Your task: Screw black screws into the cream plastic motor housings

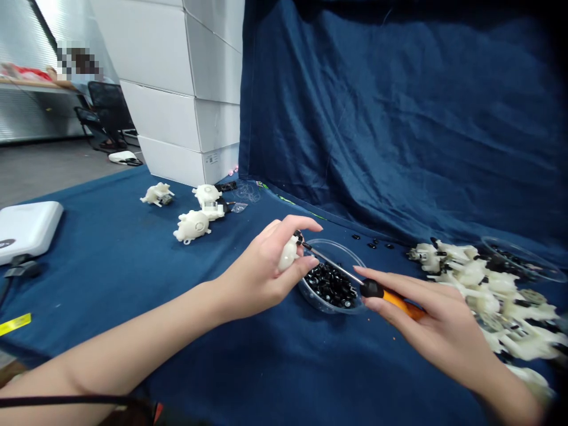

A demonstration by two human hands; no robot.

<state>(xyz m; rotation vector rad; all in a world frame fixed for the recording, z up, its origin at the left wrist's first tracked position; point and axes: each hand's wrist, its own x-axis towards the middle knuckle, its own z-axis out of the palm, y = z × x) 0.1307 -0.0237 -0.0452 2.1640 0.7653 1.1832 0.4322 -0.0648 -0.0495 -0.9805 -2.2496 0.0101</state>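
Left of the clear bowl (317, 300) my left hand (266, 263) curls in a hold, forefinger (304, 223) arched above thumb (298, 274). Right of the bowl my right hand (437, 313) grips, forefinger and thumb pointing toward it.

blue curtain (377, 118), grey floor (53, 160), black chair (109, 106)

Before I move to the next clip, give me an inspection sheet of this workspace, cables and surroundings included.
Surface: blue cloth, creased
Work things: screwdriver, tip at a white part; clear bowl of black pieces
Clutter: white parts at left, a pile at right
Hands: left hand grips the white part; right hand grips the screwdriver
Cables: black cord across the left forearm
Surroundings: white boxes, blue curtain, a person behind
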